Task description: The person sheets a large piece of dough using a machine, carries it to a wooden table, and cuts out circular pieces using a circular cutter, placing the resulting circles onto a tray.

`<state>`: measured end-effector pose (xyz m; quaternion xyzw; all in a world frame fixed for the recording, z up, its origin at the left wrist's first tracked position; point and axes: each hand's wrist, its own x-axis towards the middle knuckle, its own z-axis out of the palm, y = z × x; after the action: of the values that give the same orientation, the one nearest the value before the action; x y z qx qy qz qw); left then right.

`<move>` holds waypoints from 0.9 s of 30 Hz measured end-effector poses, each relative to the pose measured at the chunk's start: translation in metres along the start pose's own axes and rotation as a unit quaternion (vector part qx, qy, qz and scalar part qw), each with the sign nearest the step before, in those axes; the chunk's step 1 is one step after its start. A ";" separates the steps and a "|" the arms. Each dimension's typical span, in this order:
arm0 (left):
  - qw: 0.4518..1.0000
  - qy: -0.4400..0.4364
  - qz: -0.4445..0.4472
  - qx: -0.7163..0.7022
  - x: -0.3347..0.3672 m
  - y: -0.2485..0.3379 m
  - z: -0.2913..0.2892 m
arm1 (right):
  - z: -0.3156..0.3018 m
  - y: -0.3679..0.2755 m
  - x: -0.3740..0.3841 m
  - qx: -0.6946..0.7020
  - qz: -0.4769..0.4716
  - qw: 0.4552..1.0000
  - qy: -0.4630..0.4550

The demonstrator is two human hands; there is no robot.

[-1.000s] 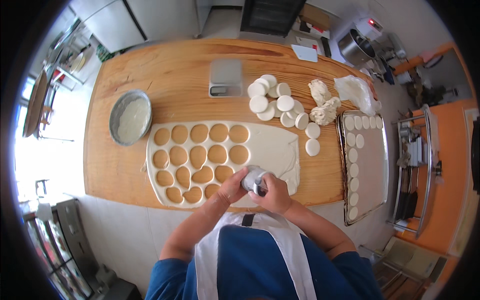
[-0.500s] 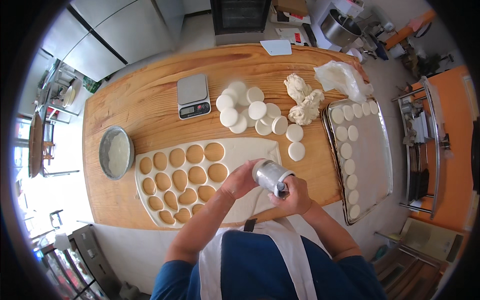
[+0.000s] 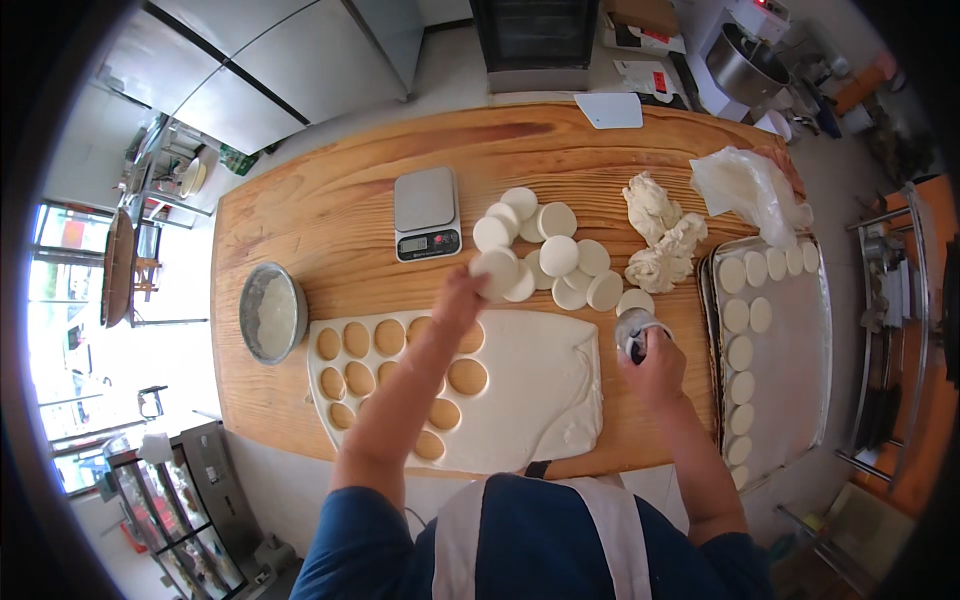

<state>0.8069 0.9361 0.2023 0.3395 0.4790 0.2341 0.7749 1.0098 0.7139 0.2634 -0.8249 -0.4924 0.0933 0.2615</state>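
At the near edge of a pile of white dough rounds [image 3: 558,256], my left hand [image 3: 459,299] pinches one dough round [image 3: 495,273]. My right hand [image 3: 655,372] grips a metal cup-shaped cutter [image 3: 633,323] with a handle, just right of the dough sheet. Its rim is beside or over a single round [image 3: 636,301]; I cannot tell whether they touch. The rolled dough sheet [image 3: 530,390] lies before me, its left part full of round holes that show the wood. My left forearm hides some of these holes. The sheet's right end is uncut and wrinkled.
Behind the sheet stands a kitchen scale [image 3: 425,200]; a metal bowl of flour [image 3: 274,315] is at left. Rough dough lumps [image 3: 660,235] and a plastic bag [image 3: 745,190] lie at back right. A lined baking tray [image 3: 790,370] with rounds rests at right. A white scraper [image 3: 610,111] lies at the far edge.
My hands have parted. The left went forward to the pile with a dough round; the right carried the cutter rightward. The view has shifted, so everything appears further right.
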 end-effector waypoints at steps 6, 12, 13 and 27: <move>0.945 0.204 0.188 0.173 0.099 0.077 -0.061 | 0.000 0.012 0.002 0.007 -0.001 1.000 -0.014; 0.834 0.335 0.169 0.404 0.120 0.112 -0.081 | -0.007 0.024 -0.009 0.023 0.003 1.000 -0.016; 0.822 0.352 0.178 0.411 0.110 0.119 -0.077 | -0.009 0.024 -0.013 0.025 0.000 1.000 -0.006; 0.758 0.431 0.176 0.456 0.074 0.131 -0.088 | -0.010 0.019 -0.013 0.032 0.014 0.998 0.044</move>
<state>0.7544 1.0995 0.2300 0.5943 0.7442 0.2422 0.1851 1.0217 0.6921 0.2605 -0.8263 -0.4651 0.0762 0.3083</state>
